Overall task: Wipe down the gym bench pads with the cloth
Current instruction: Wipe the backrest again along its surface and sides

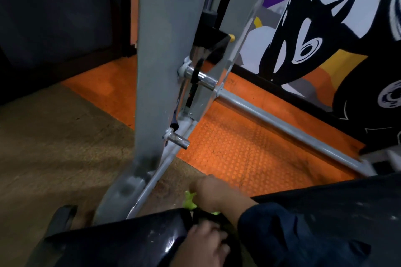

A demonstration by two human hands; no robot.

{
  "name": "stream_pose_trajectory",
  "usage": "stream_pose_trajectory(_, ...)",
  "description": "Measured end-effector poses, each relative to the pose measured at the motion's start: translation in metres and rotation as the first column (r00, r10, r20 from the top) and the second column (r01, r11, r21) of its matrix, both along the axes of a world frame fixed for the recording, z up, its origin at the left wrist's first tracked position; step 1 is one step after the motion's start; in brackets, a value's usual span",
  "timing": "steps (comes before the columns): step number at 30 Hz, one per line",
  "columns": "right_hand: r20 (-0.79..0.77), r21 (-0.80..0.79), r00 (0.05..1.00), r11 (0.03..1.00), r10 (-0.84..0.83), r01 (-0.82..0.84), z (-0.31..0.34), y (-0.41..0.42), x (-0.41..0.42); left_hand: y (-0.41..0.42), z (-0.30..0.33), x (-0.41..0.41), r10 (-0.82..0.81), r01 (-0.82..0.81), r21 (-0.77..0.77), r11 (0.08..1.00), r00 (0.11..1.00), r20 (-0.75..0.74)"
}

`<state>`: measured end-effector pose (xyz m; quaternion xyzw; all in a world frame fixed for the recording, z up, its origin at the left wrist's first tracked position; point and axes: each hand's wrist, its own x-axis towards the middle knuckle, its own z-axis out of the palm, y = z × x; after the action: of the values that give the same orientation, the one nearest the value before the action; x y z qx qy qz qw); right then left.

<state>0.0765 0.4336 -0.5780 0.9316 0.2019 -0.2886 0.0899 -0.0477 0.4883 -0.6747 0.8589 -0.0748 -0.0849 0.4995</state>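
Two glossy black bench pads fill the bottom of the view, a left pad (121, 243) and a right pad (351, 206), with a narrow gap between them. My right hand (217, 193), in a dark blue sleeve, is closed on a bright green cloth (190, 201) at the far end of that gap, down by the pad edges. Most of the cloth is hidden under the hand. My left hand (202, 245) lies closer to me at the gap, with its fingers bent against the dark pad. Whether it grips anything is unclear.
A grey steel upright (156, 71) with chrome pegs (201, 77) rises just beyond the pads. A grey floor bar (282, 128) runs right across orange studded matting (238, 154). Brown matting (54, 147) lies left, a black roller (61, 220) lower left, and a painted wall (325, 39) right.
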Motion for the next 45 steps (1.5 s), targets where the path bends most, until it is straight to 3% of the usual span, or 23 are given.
stream_pose_trajectory(1,0.035,0.005,0.999,1.0,0.007,-0.007,0.005,0.002,-0.004,0.012,0.02,0.0,0.068,-0.068,0.004,0.998,0.997,-0.048)
stream_pose_trajectory(3,0.16,0.035,0.987,0.999,-0.013,0.007,0.026,0.003,-0.013,0.03,0.06,0.012,0.272,-0.302,-0.192,0.934,0.948,-0.168)
stream_pose_trajectory(5,0.312,0.136,0.946,0.99,-0.086,0.045,0.061,0.002,-0.026,0.045,0.11,0.028,0.289,-0.437,-0.432,0.789,0.884,-0.366)
stream_pose_trajectory(6,0.386,0.218,0.913,0.975,-0.132,0.049,0.082,0.001,-0.033,0.049,0.139,0.033,0.275,-0.461,-0.522,0.718,0.876,-0.396)
stream_pose_trajectory(8,0.497,0.397,0.832,0.917,-0.246,0.034,0.13,-0.002,-0.05,0.042,0.192,0.037,0.281,-0.515,-0.586,0.626,0.85,-0.446)
stream_pose_trajectory(11,0.549,0.607,0.702,0.794,-0.453,0.037,0.215,-0.014,-0.071,0.03,0.298,0.035,0.214,-0.45,-0.666,0.595,0.887,-0.409)
stream_pose_trajectory(15,0.561,0.699,0.644,0.714,-0.519,-0.034,0.345,-0.028,-0.096,0.019,0.433,0.027,0.135,-0.371,-0.702,0.607,0.919,-0.37)
stream_pose_trajectory(19,0.562,0.79,0.554,0.598,-0.615,-0.138,0.469,-0.035,-0.122,0.011,0.554,0.028,0.12,-0.321,-0.776,0.543,0.944,-0.307)
stream_pose_trajectory(21,0.4,0.905,0.499,0.417,-0.769,-0.083,0.526,-0.042,-0.133,0.007,0.609,0.029,0.128,-0.27,-0.796,0.542,0.962,-0.239)
stream_pose_trajectory(23,0.079,0.992,0.497,0.118,-0.864,0.046,0.575,-0.049,-0.142,0.001,0.659,0.027,0.117,-0.212,-0.813,0.542,0.977,-0.177)
stream_pose_trajectory(26,-0.289,0.952,0.563,-0.295,-0.774,0.084,0.616,-0.071,-0.15,-0.013,0.706,0.02,0.026,-0.118,-0.857,0.501,0.992,-0.121)
stream_pose_trajectory(30,-0.475,0.819,0.613,-0.572,-0.631,0.046,0.638,-0.102,-0.155,-0.04,0.73,0.014,-0.044,-0.024,-0.808,0.589,0.997,-0.062)
stream_pose_trajectory(33,-0.541,0.757,0.632,-0.649,-0.555,0.079,0.642,-0.135,-0.156,-0.07,0.739,0.015,-0.008,-0.013,-0.752,0.659,1.0,-0.024)
stream_pose_trajectory(38,-0.694,0.585,0.609,-0.794,-0.385,0.164,0.632,-0.229,-0.149,-0.149,0.745,0.024,0.049,-0.076,-0.742,0.666,0.997,-0.058)
stream_pose_trajectory(43,-0.684,0.619,0.632,-0.748,-0.365,0.238,0.624,-0.333,-0.142,-0.251,0.744,0.032,0.035,-0.048,-0.661,0.749,0.999,-0.033)
stream_pose_trajectory(45,-0.649,0.657,0.648,-0.722,-0.398,0.215,0.621,-0.367,-0.141,-0.284,0.739,0.036,0.05,-0.034,-0.546,0.837,0.999,0.015)
